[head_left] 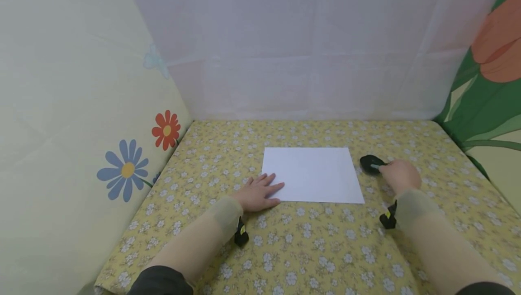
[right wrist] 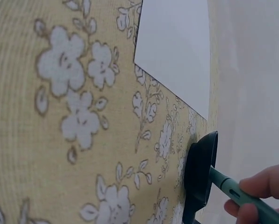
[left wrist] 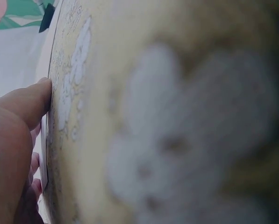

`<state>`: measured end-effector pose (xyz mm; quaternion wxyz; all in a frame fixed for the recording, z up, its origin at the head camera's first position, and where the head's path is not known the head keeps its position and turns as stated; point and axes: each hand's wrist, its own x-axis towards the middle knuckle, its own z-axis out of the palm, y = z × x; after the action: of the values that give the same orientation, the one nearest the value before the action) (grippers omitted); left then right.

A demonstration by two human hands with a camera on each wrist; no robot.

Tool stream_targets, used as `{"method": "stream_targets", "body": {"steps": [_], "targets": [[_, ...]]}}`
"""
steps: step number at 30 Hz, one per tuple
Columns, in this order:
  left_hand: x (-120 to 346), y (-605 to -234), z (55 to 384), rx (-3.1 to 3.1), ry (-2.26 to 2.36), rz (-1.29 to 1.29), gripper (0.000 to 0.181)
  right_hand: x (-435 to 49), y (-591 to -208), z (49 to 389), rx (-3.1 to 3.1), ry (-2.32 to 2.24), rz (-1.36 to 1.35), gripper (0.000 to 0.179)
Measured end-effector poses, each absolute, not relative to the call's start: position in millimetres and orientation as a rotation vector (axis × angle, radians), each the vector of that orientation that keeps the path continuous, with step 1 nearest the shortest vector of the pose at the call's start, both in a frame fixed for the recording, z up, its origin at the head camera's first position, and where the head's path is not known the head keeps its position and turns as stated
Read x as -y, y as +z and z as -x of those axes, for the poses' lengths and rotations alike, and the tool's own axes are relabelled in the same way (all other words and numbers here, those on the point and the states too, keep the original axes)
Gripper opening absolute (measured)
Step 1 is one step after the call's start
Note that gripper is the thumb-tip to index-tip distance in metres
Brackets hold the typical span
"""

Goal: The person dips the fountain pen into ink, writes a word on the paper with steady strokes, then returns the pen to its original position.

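Note:
A white sheet of paper lies flat on the table. My left hand rests with spread fingers on its near left corner; the thumb lies by the near edge. To the right of the paper stands a small black dish, a shallow bowl with a raised rim in the right wrist view. My right hand pinches a slim teal pen-shaped tool between thumb and fingers. The tool slants down into the dish, and its tip is hidden behind the rim. Whether it is a pen or a brush I cannot tell.
A yellow cloth with white flowers covers the table. A white sheet hangs behind it, and flower-printed hangings stand at the left and right. Small black devices are strapped to both wrists.

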<state>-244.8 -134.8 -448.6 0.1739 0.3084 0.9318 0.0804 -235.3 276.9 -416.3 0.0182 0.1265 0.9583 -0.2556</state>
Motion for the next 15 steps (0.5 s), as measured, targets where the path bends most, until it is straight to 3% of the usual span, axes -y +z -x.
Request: {"method": "stream_targets", "body": {"steps": [15], "targets": [[134.2, -449.5, 245.1, -2.650, 0.214, -0.865, 0.062, -268.1, -424.6, 239.4, -2.884, -1.273, -0.651, 0.049]]}}
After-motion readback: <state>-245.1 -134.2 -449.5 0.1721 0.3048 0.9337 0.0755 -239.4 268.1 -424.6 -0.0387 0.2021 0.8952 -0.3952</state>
